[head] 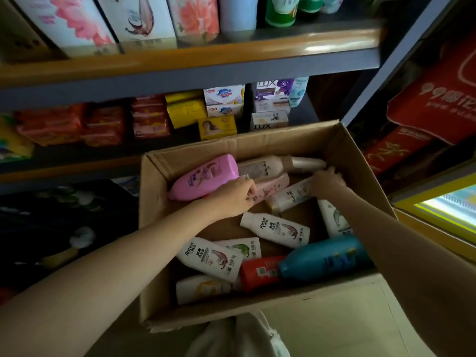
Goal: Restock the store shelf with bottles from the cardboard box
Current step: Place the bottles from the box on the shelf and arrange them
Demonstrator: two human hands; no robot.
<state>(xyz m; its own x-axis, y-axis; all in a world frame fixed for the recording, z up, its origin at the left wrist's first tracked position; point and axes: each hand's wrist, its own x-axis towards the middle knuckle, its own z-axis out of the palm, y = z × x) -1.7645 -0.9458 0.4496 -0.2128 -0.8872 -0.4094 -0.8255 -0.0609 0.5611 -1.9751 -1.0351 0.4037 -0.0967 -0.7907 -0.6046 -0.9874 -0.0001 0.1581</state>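
In the cardboard box (360, 161) at frame centre, the left hand (237, 197) curls on the pink bottle (206, 177), lying lengthwise toward upper right; the right hand (327, 182) grips a white bottle (291, 195).

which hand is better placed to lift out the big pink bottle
Left. The left hand already rests against the big pink bottle; the right hand is further right, at the Pantene bottle.

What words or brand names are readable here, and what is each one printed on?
"LUX": white soap box on the lower shelf.
"LUX": purple-flowered carton above it.
"Rocien": white bottle in the cardboard box.
"PANTENE", partly legible: white bottle.
Chinese print and the blue-badged soap boxes: too blurred.
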